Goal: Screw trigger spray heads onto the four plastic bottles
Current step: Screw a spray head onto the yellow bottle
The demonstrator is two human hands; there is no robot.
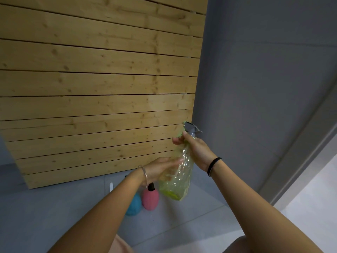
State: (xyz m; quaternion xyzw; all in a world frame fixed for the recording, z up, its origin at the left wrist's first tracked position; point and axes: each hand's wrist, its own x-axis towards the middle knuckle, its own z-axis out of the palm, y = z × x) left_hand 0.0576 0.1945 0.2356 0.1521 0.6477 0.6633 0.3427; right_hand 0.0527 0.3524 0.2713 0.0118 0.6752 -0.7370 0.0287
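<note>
I hold a see-through yellow-green bottle (pixel 179 172) up in the air, tilted, in front of a wooden slat panel. My left hand (pixel 160 168) wraps round its body from the left. My right hand (pixel 193 148) grips the neck just under the grey trigger spray head (pixel 191 129), which sits on top of the bottle. Down on the grey floor stand a pink bottle (pixel 149 199) with a black neck piece and a blue bottle (pixel 134 205), the blue one partly hidden behind my left forearm.
A small white object (pixel 111 186) stands on the floor to the left of my left arm. The wooden slat panel (pixel 94 88) leans against a grey wall (pixel 264 88). A lighter floor strip (pixel 310 207) runs along the right.
</note>
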